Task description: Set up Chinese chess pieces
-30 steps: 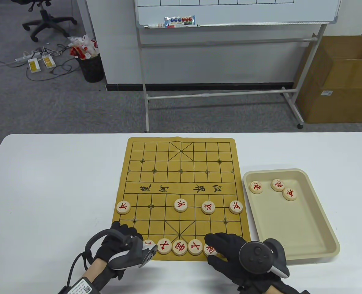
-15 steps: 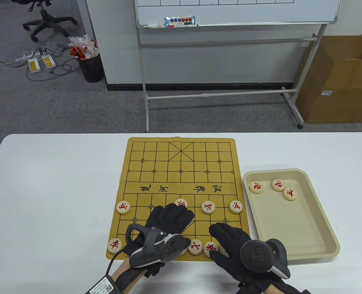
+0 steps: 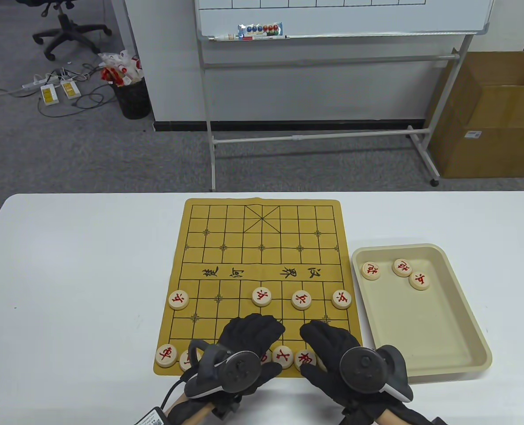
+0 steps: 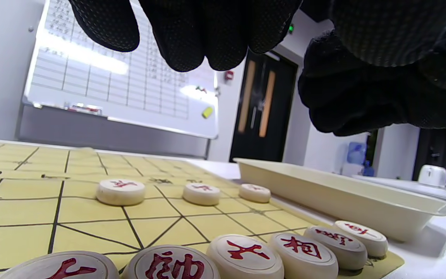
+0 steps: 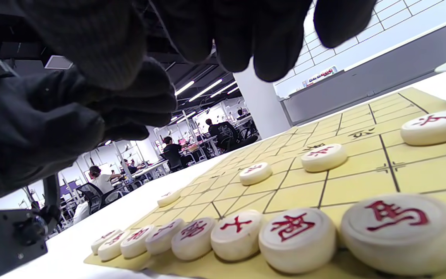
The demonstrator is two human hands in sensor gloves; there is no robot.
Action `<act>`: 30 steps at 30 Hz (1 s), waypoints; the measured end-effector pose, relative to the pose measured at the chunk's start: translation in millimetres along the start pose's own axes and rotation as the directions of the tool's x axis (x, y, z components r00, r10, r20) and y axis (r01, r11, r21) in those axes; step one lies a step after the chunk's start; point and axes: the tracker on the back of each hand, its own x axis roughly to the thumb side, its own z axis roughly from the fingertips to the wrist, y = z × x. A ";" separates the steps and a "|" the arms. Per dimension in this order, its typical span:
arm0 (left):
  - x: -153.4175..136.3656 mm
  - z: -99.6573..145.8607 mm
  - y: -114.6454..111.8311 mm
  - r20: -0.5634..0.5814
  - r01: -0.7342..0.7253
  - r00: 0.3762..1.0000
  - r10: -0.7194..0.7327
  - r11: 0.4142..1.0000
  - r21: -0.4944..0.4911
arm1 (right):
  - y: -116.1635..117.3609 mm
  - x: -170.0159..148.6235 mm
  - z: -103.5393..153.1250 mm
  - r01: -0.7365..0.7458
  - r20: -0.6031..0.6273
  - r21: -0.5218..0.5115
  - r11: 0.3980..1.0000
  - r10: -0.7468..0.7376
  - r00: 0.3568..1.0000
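The yellow chess board (image 3: 244,248) lies mid-table. Round wooden pieces with red characters line its near row: two at the left end (image 3: 166,355), two showing between my hands (image 3: 282,357), the rest hidden under them. The row also shows in the left wrist view (image 4: 244,254) and the right wrist view (image 5: 296,238). Several pawns (image 3: 262,296) stand two rows further up. My left hand (image 3: 253,325) hovers over the near row's middle and holds nothing; its fingers (image 4: 192,35) hang free. My right hand (image 3: 321,332) hovers over the near row's right part, also holding nothing.
A beige tray (image 3: 421,318) stands right of the board with three red pieces (image 3: 401,267) at its far end. The board's far half has no pieces. White table lies bare to the left. A whiteboard stand is beyond the table.
My left hand left the board's near left corner, reached to the middle pawn, then drew back toward the near row. Two pieces now show at the near left end. My right hand shifted slightly left.
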 end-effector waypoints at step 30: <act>2.5 5.3 6.3 0.022 0.027 0.999 -0.027 1.000 0.011 | -79.9 -252.2 -107.1 -0.232 -0.710 0.497 0.836 0.545 0.445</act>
